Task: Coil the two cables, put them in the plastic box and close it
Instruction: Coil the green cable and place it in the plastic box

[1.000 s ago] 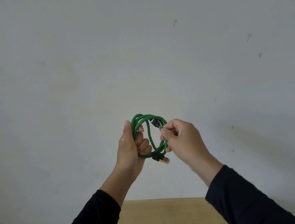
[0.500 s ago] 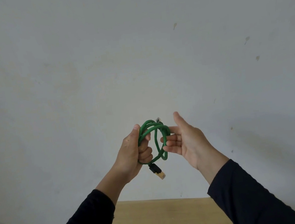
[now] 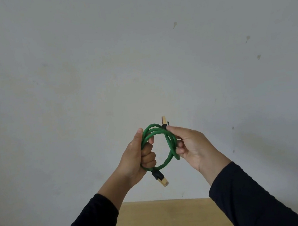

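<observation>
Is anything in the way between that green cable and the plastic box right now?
Cannot be judged: the box is not in view. The green cable, coiled, is held up in front of the wall by the left hand and right hand. Below, only a bare strip of the wooden table shows, with nothing visible on it.

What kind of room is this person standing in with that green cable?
Hard to say; probably a plain indoor workroom. All that shows is a bare, scuffed grey wall and the edge of a light wooden table below the hands; the cable hints at desk or tech work.
</observation>
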Action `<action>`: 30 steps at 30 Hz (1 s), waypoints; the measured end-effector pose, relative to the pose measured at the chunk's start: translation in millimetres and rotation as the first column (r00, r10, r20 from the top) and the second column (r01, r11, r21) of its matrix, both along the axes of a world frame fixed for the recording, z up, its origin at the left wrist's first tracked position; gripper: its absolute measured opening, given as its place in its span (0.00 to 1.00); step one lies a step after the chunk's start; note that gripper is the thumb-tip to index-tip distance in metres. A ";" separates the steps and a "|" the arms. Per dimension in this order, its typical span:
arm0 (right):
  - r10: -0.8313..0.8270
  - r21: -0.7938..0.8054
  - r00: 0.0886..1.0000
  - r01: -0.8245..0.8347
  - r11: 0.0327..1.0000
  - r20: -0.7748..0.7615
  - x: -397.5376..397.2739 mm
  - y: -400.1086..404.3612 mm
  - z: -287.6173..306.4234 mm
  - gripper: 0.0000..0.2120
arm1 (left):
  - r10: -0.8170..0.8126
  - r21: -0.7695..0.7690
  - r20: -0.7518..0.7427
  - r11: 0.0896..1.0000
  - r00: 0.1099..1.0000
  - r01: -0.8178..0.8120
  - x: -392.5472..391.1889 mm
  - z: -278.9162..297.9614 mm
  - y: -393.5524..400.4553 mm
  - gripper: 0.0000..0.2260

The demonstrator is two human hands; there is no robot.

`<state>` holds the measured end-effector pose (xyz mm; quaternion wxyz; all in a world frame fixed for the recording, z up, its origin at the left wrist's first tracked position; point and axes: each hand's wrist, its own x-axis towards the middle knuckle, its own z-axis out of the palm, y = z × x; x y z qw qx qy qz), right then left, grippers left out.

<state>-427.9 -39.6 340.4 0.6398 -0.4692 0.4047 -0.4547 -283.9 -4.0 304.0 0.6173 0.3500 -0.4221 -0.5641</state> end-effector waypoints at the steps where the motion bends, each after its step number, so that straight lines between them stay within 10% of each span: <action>1: -0.011 -0.045 0.999 0.009 0.999 -0.053 0.3 -0.6 -0.3 0.05 | 0.002 0.021 -0.005 1.000 1.000 -0.002 -0.9 0.5 -1.0 0.20; 8: -0.096 -0.077 0.990 0.088 0.993 -0.108 5.0 -2.2 -9.2 0.10 | -0.013 0.164 -0.003 0.986 1.000 0.014 0.1 0.5 -4.9 0.20; 18: -0.268 -0.120 0.943 0.295 0.948 0.199 -9.2 -21.6 -1.8 0.07 | 0.110 0.186 -0.146 0.979 0.983 -0.082 17.0 -5.2 -7.7 0.19; 22: -0.167 -0.647 0.980 0.055 0.761 -0.112 -18.4 -9.7 1.4 0.06 | 0.238 0.191 -0.192 0.961 0.952 -0.202 25.8 -2.4 -13.8 0.19; 30: -0.151 -0.724 0.808 -0.405 0.559 -0.569 -14.0 4.0 -1.3 0.06 | 0.393 0.217 -0.271 0.914 0.879 -0.342 19.9 -2.6 -24.2 0.19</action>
